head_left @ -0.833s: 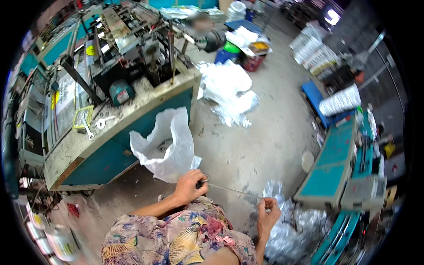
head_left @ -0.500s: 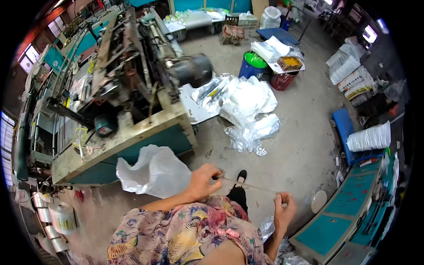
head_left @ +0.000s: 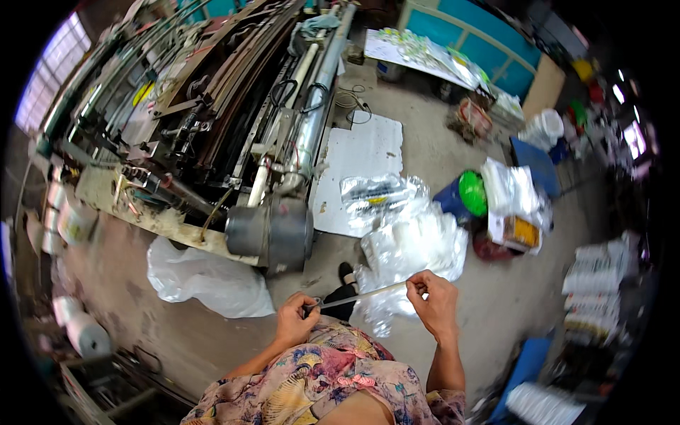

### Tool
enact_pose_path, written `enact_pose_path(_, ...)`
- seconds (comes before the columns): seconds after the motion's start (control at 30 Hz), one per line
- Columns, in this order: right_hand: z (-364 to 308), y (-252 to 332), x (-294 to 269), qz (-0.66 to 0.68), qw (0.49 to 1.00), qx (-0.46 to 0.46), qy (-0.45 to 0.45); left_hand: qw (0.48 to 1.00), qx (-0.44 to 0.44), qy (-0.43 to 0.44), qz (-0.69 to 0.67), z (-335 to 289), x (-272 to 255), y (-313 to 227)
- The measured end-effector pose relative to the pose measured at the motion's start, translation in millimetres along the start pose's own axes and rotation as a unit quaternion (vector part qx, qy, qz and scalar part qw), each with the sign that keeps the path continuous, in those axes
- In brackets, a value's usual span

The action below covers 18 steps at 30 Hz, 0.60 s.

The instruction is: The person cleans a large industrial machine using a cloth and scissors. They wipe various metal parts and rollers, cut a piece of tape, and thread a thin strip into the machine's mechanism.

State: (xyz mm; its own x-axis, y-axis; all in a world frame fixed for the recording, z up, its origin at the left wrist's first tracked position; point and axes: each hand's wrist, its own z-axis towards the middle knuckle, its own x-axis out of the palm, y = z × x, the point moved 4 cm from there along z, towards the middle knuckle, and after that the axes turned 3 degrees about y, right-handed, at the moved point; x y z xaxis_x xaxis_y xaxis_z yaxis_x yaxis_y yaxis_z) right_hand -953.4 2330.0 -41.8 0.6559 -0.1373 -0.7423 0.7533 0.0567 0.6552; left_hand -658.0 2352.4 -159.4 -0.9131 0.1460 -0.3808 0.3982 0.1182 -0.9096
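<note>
A narrow pale strip of tape is stretched between my two hands in front of my body. Closed around its left end is my left hand, where a small ring-like roll shows by the fingers. My right hand pinches the other end between thumb and fingertips, a little farther away and higher in the view. Beyond the strip, a heap of clear plastic bags lies on the floor. My shoe shows below, between the hands.
A large machine with a dark motor stands at the left. Beside it lies a white plastic bag. A white sheet is on the floor. Ahead right are a blue bin with green contents and stacked bags.
My view has turned left, toward the machine and bag heap. Both hands still hold the strip; the right hand now sits higher in view than the left.
</note>
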Motion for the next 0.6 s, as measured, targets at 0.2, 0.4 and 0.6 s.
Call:
enact_pose_path(0.2, 160.2, -22.4, -21.7, -0.030, 0.990, -0.068, 0.122, 0.982, -0.019, -0.095, -0.161, 84.2, 40.2, -48.1)
enact_pose_path(0.4, 298.1, -8.0, -19.3, -0.063, 0.955, -0.193, 0.215, 0.964, -0.066, -0.208, -0.149, 137.0, 75.8, -76.9)
enact_pose_path(0.6, 437.3, 12.4, -0.3, -0.065, 0.918, -0.293, 0.260, 0.934, 0.006, -0.329, -0.141, 238.7, 89.4, -109.6)
